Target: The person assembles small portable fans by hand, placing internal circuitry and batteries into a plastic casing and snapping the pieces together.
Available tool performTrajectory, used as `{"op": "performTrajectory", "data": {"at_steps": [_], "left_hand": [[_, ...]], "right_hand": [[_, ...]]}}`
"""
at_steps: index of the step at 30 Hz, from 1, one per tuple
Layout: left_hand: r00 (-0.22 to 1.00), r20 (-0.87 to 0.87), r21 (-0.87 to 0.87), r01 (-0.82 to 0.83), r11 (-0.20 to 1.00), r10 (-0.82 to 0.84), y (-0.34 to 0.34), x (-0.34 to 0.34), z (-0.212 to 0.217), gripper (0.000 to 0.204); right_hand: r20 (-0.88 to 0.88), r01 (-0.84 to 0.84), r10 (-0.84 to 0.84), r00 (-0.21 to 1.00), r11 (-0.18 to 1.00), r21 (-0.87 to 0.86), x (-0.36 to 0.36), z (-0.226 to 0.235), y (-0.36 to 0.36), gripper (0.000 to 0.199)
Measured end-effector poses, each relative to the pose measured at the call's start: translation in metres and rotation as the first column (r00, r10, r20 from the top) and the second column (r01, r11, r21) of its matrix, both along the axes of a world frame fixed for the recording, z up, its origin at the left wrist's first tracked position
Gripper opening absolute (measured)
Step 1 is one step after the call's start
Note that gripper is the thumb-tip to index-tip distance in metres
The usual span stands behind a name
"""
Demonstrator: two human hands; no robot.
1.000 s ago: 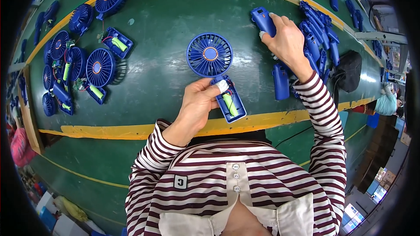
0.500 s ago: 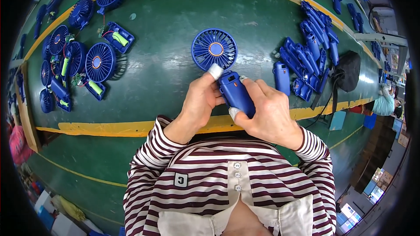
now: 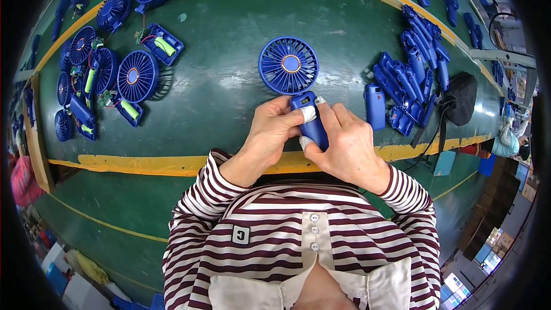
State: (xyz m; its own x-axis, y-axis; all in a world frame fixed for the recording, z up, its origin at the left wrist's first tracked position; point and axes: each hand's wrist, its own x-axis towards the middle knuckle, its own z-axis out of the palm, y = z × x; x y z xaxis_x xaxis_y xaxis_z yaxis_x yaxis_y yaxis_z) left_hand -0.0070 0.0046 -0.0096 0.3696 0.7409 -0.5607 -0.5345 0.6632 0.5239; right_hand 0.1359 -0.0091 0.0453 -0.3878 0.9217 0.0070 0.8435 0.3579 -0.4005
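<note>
A blue handheld fan is in both of my hands, its round grille pointing away from me and its handle toward me. My left hand is closed round the handle's left side, and its white-wrapped thumb presses on the handle's front, over the spot just below a small dark display window. My right hand grips the handle from the right, with wrapped fingertips at its upper edge and near its lower end. Faint marks show in the window. The left fingers behind the handle are hidden.
Several opened fans with green batteries and loose wires lie at the left. At the right are a pile of blue handle shells, a single blue shell and a black pouch. A yellow edge borders the green table.
My left thumb has moved from the fan's neck down onto the handle's front. The fan has shifted slightly right in view, and its window now shows faint marks.
</note>
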Motion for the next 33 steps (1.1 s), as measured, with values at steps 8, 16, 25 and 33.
{"op": "performTrajectory", "data": {"at_steps": [8,16,25,33], "left_hand": [[1.0,0.002,-0.049,-0.022,0.999,0.022,0.005,0.001,0.002,0.019],[0.996,-0.081,-0.091,-0.033,0.995,0.025,0.005,0.002,-0.001,0.02],[0.999,-0.026,0.055,-0.043,0.998,0.045,0.003,-0.006,-0.001,0.026],[0.998,-0.03,-0.023,-0.059,0.998,0.059,0.005,-0.005,0.002,0.023]], "right_hand": [[0.031,-0.042,0.04,0.999,0.998,0.054,0.001,-0.006,-0.001,0.052],[0.012,-0.042,0.042,0.999,0.998,0.044,0.002,-0.004,-0.003,0.053],[-0.262,0.255,-0.425,0.867,0.829,-0.498,0.01,-0.011,-0.01,0.059],[0.033,0.083,-0.081,0.996,0.995,-0.059,-0.001,-0.009,-0.024,0.069]]}}
